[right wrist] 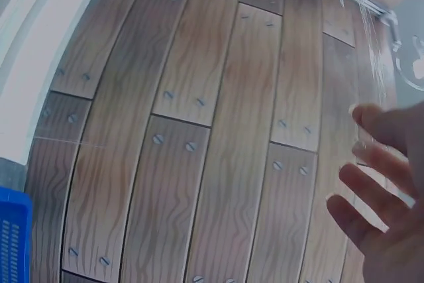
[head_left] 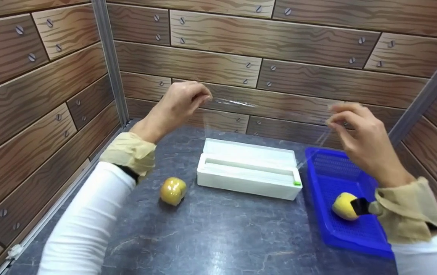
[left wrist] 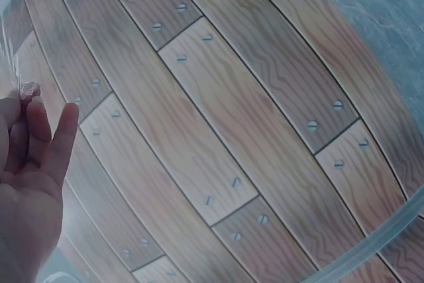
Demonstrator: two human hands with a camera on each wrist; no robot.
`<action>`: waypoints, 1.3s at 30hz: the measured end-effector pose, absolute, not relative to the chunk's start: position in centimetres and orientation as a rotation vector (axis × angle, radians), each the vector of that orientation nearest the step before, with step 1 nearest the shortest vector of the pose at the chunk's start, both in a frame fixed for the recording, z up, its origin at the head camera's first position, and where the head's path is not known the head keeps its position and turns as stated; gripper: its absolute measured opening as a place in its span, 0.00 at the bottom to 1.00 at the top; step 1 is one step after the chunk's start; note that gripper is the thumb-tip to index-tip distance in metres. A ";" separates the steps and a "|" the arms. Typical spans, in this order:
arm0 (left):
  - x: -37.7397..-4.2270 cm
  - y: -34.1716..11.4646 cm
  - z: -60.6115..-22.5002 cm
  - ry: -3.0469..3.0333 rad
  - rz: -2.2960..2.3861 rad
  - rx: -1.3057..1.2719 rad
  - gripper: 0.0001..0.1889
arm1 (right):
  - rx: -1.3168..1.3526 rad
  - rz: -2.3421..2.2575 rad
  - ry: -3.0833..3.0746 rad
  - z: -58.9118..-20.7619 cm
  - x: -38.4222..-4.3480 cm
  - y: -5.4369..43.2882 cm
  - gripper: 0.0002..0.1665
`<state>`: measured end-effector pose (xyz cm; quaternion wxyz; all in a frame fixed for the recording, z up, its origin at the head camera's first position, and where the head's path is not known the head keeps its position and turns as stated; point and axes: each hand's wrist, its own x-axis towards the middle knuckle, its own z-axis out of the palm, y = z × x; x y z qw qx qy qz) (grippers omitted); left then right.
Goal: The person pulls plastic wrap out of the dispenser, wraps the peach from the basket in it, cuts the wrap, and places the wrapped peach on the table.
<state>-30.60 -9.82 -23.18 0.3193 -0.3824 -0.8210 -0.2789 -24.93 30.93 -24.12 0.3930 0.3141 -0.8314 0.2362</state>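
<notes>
A sheet of clear cling film (head_left: 237, 103) stretches between my two raised hands, with faint edges running down toward the white cling film box (head_left: 249, 187). My left hand (head_left: 184, 99) pinches one upper corner; in the left wrist view, the film bunches at the fingertips of that hand (left wrist: 33, 183). On the other side my right hand (head_left: 363, 133) holds the opposite corner between thumb and forefinger, the other fingers spread in the right wrist view. Below, the box has its lid tipped back and a green piece at its right front corner.
A shiny yellow-red apple (head_left: 173, 191) sits on the dark marbled table (head_left: 203, 236), left of the box. To the right stands a blue plastic basket (head_left: 319, 214) with a lemon (head_left: 345, 206) inside. Wood-patterned walls (head_left: 218, 49) enclose the back and sides.
</notes>
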 end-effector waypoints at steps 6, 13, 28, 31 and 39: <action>-28.9 -10.3 -24.3 -2.164 -0.745 -1.001 0.07 | 0.852 0.627 -2.152 -24.8 -22.9 31.7 0.12; -27.0 -10.8 -25.8 -2.224 -0.978 -1.076 0.08 | 0.887 0.761 -2.130 -26.9 -21.0 32.1 0.20; -22.1 -12.3 -29.8 -2.262 -1.271 -1.340 0.07 | 1.115 1.457 -1.858 -33.2 -16.4 32.2 0.21; -21.4 -12.4 -31.2 -2.241 -1.310 -1.415 0.07 | 1.139 1.534 -1.828 -34.8 -15.5 32.3 0.23; -19.7 -12.4 -35.3 -2.187 -1.457 -1.567 0.07 | 1.339 1.674 -1.759 -39.8 -14.4 32.9 0.29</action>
